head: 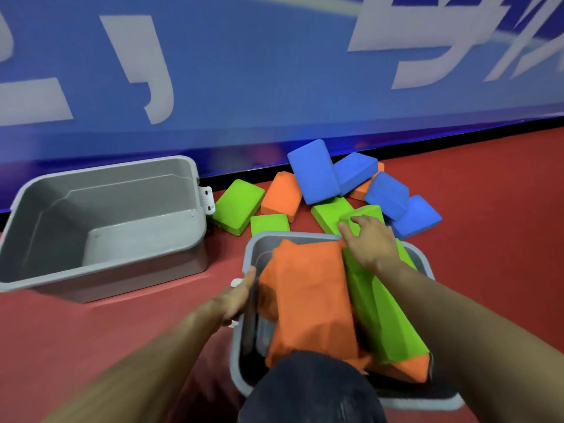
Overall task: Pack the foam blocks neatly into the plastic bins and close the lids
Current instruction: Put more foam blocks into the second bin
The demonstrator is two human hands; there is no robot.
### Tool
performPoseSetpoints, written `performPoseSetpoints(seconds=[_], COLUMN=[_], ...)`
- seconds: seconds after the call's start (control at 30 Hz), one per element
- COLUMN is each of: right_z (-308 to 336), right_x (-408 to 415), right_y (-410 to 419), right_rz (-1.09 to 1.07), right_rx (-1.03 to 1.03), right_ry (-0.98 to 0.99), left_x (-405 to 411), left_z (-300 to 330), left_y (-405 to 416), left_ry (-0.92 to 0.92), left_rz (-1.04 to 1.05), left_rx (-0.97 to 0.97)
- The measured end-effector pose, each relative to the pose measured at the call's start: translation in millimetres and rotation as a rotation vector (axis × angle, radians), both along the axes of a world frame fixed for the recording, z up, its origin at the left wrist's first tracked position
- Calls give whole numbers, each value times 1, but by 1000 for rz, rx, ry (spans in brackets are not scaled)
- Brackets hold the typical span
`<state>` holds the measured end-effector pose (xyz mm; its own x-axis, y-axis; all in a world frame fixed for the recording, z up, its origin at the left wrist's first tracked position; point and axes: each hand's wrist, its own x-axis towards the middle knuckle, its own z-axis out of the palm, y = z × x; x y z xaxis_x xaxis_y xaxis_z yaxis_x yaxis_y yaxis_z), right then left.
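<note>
Near bin (244, 346): left hand (236, 297) grips rim; right hand (370, 244) grasps green block (364, 215).

Red floor (488, 209) runs right up to a blue banner wall (244, 71) with white lettering. On the floor at left sits an open grey bin (45, 264), tilted, nothing inside. Nearer the camera stands a second grey bin (248, 248), holding orange and green blocks. Between them and the wall sprawls a loose heap: a green block (236, 206), an orange block (282, 193), a blue block (312, 170) propped up, more blue ones at right (418, 216).
</note>
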<state>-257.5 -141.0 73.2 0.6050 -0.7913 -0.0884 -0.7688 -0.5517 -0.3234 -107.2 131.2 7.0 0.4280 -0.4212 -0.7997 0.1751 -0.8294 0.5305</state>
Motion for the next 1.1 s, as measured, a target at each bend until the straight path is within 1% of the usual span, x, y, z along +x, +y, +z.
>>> performPoseSetpoints(seconds=[0.1, 0.2, 0.3, 0.37, 0.43, 0.5, 0.57, 0.7, 0.8, 0.87, 1.0, 1.1], right_z=[-4, -9, -16, -20, -22, -23, -23, -8, 9, 19, 27, 20], right_x=[20, 39, 48, 49, 48, 46, 44, 53, 71, 89, 142, 195], right_y=[13, 28, 39, 44, 50, 57, 64, 81, 104, 124, 170, 213], right_rz=[117, 211, 247, 252, 260, 285, 300, 306, 353, 406, 509, 574], right_rx=[7, 3, 26, 64, 87, 86, 87, 104, 80, 70, 36, 58], right_ry=[65, 110, 131, 165, 199, 228, 230, 184, 144, 154, 189, 217], left_x=[-18, -39, -66, -83, -89, -81, -63, -10, 32, 60, 117, 157], left_z=[-6, -12, -19, -19, -26, -26, -21, 5, 27, 41, 51, 42], left_y=[-13, -23, -30, -35, -36, -31, -24, 5, 40, 66, 130, 191], left_ry=[96, 233, 466, 576, 585, 532, 405, 175, 52, -22, -205, -348], left_rz=[13, -25, -59, -28, 10, -19, -33, 111, 192, 225, 215, 115], left_rx=[-20, -36, -75, -108, -134, -98, -84, -129, -139, -147, -153, -107])
